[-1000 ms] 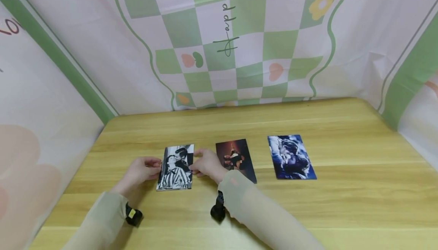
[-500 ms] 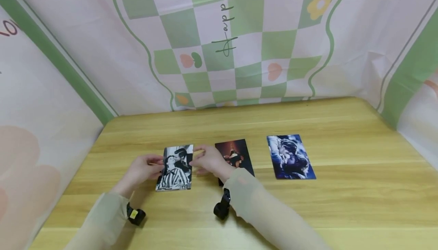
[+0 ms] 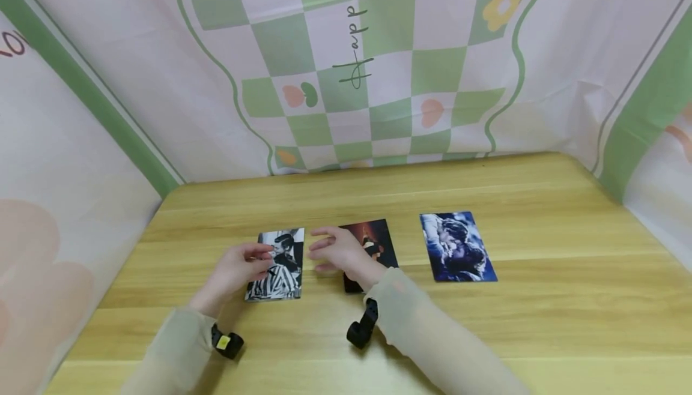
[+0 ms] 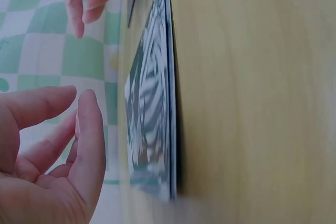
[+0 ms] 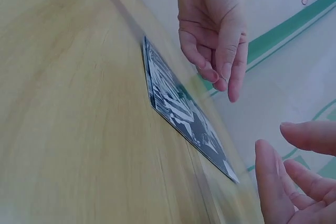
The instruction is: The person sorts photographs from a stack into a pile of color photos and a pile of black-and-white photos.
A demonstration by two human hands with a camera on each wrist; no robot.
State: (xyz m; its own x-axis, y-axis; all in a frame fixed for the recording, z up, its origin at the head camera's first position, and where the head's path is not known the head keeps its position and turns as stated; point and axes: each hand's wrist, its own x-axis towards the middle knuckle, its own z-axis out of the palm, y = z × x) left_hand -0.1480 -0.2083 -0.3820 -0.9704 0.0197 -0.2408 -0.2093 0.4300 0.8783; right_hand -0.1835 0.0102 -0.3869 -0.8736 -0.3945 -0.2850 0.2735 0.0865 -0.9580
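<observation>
a black-and-white photo [image 3: 276,265] of two people lies flat on a wooden table [image 3: 540,323], at the left end of a row of three prints. in the left wrist view its striped lower part [image 4: 149,124] shows edge-on against the wood; in the right wrist view it lies flat too [image 5: 181,109].

the left hand [image 3: 238,269] hovers over the photo's left edge, fingers loosely curled and spread, holding nothing; the wrist views show air between its fingertips [image 5: 223,69] and the print. the right hand [image 3: 337,251] hangs just right of the photo, fingers relaxed and parted, also holding nothing.

half a second ago both hands touched the photo's side edges, and a second ago they pinched it between them. now both have lifted off and drawn slightly apart, and the photo lies where it was.

just right of it lies a dark print [image 3: 373,245] with a small lit figure, partly covered by the right hand and wrist. further right, apart from it, lies a blue print [image 3: 456,248] in full view. a black wrist camera [image 3: 361,330] sits under the right sleeve and another [image 3: 227,343] under the left.

the table is pale, grained wood. behind and at both sides hangs a cloth backdrop [image 3: 378,71] checked in green and pinkish white, with flowers, hearts and cursive lettering.
</observation>
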